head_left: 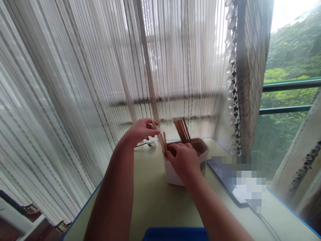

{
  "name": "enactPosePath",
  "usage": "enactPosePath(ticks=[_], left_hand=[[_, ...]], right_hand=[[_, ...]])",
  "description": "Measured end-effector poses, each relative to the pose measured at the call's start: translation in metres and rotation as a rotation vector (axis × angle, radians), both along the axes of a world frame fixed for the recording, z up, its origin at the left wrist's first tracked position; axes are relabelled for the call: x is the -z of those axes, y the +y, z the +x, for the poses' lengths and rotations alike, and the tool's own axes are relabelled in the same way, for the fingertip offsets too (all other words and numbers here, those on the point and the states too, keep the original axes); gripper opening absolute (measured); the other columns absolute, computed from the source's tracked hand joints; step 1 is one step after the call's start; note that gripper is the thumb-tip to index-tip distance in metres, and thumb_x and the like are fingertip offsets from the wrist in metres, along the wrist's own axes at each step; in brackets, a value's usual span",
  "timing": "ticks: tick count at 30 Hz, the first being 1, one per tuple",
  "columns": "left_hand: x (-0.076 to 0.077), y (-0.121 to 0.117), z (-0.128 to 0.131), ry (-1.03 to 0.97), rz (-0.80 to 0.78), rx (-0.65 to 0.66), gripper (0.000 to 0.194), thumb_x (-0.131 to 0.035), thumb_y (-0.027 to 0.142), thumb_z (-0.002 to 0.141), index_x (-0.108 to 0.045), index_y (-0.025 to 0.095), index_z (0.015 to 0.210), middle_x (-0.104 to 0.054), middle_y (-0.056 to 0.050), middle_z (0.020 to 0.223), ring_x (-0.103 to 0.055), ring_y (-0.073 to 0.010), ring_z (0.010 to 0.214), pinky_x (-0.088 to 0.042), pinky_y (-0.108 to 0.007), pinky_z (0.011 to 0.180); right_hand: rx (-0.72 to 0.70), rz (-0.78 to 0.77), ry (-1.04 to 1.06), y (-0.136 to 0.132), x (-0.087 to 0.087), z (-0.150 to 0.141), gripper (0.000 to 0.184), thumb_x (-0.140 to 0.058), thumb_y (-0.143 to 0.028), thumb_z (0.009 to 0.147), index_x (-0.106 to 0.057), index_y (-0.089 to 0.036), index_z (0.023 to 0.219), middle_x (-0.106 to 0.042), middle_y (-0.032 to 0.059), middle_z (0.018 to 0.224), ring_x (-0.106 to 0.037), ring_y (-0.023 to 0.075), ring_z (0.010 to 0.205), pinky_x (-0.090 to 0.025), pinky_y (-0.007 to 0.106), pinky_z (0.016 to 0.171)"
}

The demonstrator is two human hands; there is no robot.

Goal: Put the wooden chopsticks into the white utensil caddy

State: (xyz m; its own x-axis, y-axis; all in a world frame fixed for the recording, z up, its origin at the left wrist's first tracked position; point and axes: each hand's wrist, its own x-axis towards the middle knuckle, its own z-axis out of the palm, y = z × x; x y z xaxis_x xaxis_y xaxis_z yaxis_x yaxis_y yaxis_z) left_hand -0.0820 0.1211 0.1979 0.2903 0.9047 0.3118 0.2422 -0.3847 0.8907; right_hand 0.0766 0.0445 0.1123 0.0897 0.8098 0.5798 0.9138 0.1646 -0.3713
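A white chopstick holder (173,172) with inner dividers stands upright on the table. Light wooden chopsticks (163,144) lean up out of its left corner. My left hand (144,130) is closed around their upper ends, thumb and fingers pinching. My right hand (185,159) lies over the holder's near rim, fingers bent inward, its thumb beside the foot of the light chopsticks; the fingertips are partly hidden. A bundle of darker chopsticks (182,130) stands in the back compartment. Behind my left wrist, a slotted metal spoon (151,144) rests on the table.
The pale green table (150,201) has a blue edge. A dark flat device (220,175) with a cable lies right of the holder, partly blurred out. A blue object (175,234) sits at the near edge. Striped sheer curtains (112,67) hang behind, touching the table's far side.
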Motion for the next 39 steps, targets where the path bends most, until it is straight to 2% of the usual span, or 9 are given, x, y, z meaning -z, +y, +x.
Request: enactPosePath(ticks=[4,10,15,18,21,24,29,34,39], left_hand=[[0.003,0.007,-0.004,0.108,-0.046,0.056,0.039,-0.082,0.025,0.046,-0.069,0.014,0.081,-0.065,-0.008,0.059,-0.057,-0.0156,0.047,-0.037,-0.02,0.036],[0.007,0.016,-0.002,0.139,-0.026,0.027,0.034,-0.08,0.032,0.051,-0.069,0.015,0.077,-0.065,-0.008,0.059,-0.06,-0.0176,0.048,-0.036,-0.019,0.035],[0.01,0.022,0.001,0.165,-0.003,-0.084,0.031,-0.083,0.035,0.044,-0.067,0.014,0.062,-0.063,-0.007,0.052,-0.058,-0.0164,0.042,-0.035,-0.019,0.033],[0.01,0.02,0.004,0.275,-0.034,-0.093,0.035,-0.082,0.042,0.044,-0.065,0.013,0.055,-0.064,-0.009,0.054,-0.059,-0.0171,0.044,-0.039,-0.021,0.036],[0.008,0.015,0.007,0.416,-0.083,-0.032,0.04,-0.078,0.049,0.05,-0.067,0.012,0.062,-0.068,-0.011,0.065,-0.063,-0.0187,0.054,-0.045,-0.023,0.043],[0.008,0.012,0.01,0.475,-0.088,0.019,0.043,-0.073,0.051,0.057,-0.067,0.011,0.072,-0.069,-0.01,0.072,-0.066,-0.0189,0.064,-0.048,-0.023,0.049],[0.014,0.011,0.023,0.548,-0.015,0.013,0.035,-0.062,0.046,0.071,-0.066,0.011,0.073,-0.068,-0.008,0.065,-0.065,-0.0159,0.058,-0.043,-0.018,0.042],[0.019,0.009,0.034,0.451,-0.003,0.04,0.027,-0.061,0.038,0.074,-0.066,0.011,0.072,-0.067,-0.007,0.063,-0.064,-0.0147,0.056,-0.048,-0.02,0.046],[0.019,0.005,0.036,0.344,-0.031,0.024,0.027,-0.064,0.038,0.073,-0.065,0.012,0.073,-0.066,-0.006,0.063,-0.064,-0.0135,0.055,-0.051,-0.022,0.051]], right_hand=[[0.0,0.001,0.009,0.004,0.0,-0.002,0.021,-0.054,-0.037,0.082,-0.07,-0.026,0.09,-0.069,0.0051,0.09,-0.05,0.0227,0.085,-0.032,0.032,0.071],[-0.013,-0.015,-0.007,0.009,-0.001,-0.003,0.022,-0.052,-0.033,0.083,-0.071,-0.025,0.089,-0.069,0.0056,0.088,-0.049,0.0226,0.085,-0.032,0.032,0.073],[-0.018,-0.032,-0.013,0.009,-0.002,-0.002,0.022,-0.051,-0.034,0.084,-0.071,-0.026,0.087,-0.069,0.0051,0.087,-0.049,0.0227,0.084,-0.032,0.033,0.072],[-0.032,-0.013,-0.002,0.007,-0.001,-0.001,0.023,-0.049,-0.033,0.085,-0.071,-0.026,0.089,-0.069,0.0046,0.089,-0.049,0.0222,0.084,-0.032,0.032,0.074],[-0.053,0.021,0.019,0.005,-0.001,0.0,0.024,-0.048,-0.032,0.085,-0.07,-0.026,0.092,-0.069,0.0038,0.091,-0.049,0.0208,0.085,-0.032,0.031,0.076],[-0.044,0.035,0.012,0.002,0.0,0.0,0.024,-0.047,-0.031,0.085,-0.069,-0.026,0.091,-0.069,0.0032,0.089,-0.049,0.0204,0.085,-0.032,0.031,0.076],[0.022,0.03,-0.035,-0.001,0.0,0.002,0.024,-0.046,-0.031,0.085,-0.069,-0.024,0.087,-0.069,0.0046,0.089,-0.049,0.022,0.084,-0.03,0.032,0.073],[0.053,0.029,-0.05,-0.004,0.0,0.005,0.025,-0.045,-0.031,0.085,-0.068,-0.024,0.086,-0.069,0.005,0.089,-0.049,0.0227,0.083,-0.029,0.032,0.071],[0.064,0.025,-0.037,-0.008,0.0,0.006,0.026,-0.044,-0.034,0.086,-0.068,-0.022,0.087,-0.068,0.0059,0.09,-0.049,0.0232,0.084,-0.028,0.033,0.069]])
